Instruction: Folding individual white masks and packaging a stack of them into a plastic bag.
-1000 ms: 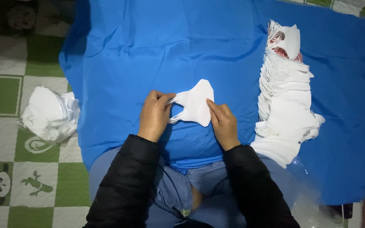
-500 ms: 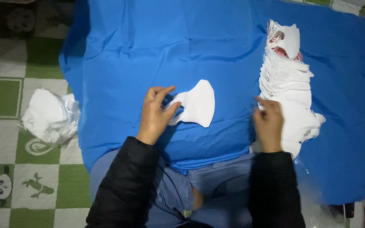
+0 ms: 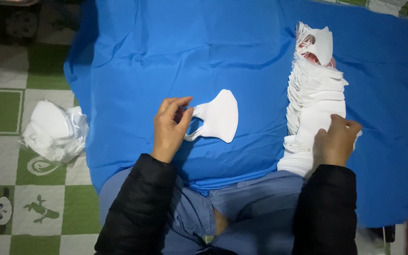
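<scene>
Mask (image 3: 219, 114): I see plain white.
Mask stack (image 3: 313, 99): white, a hint of red near the top.
Cloth (image 3: 204, 52): solid bright blue.
Floor mat (image 3: 5, 108): green-and-white checks, panda prints.
Sleeves (image 3: 140, 208): black.

Blue cloth (image 3: 166, 61): matt woven fabric, creased. White mask (image 3: 220, 118): soft, smooth, matt, foam-like. Stack of masks (image 3: 315, 94): same matt white material. Bag (image 3: 53, 130) on the floor: clear glossy plastic film. Jacket sleeve (image 3: 138, 208): black, faint sheen.
</scene>
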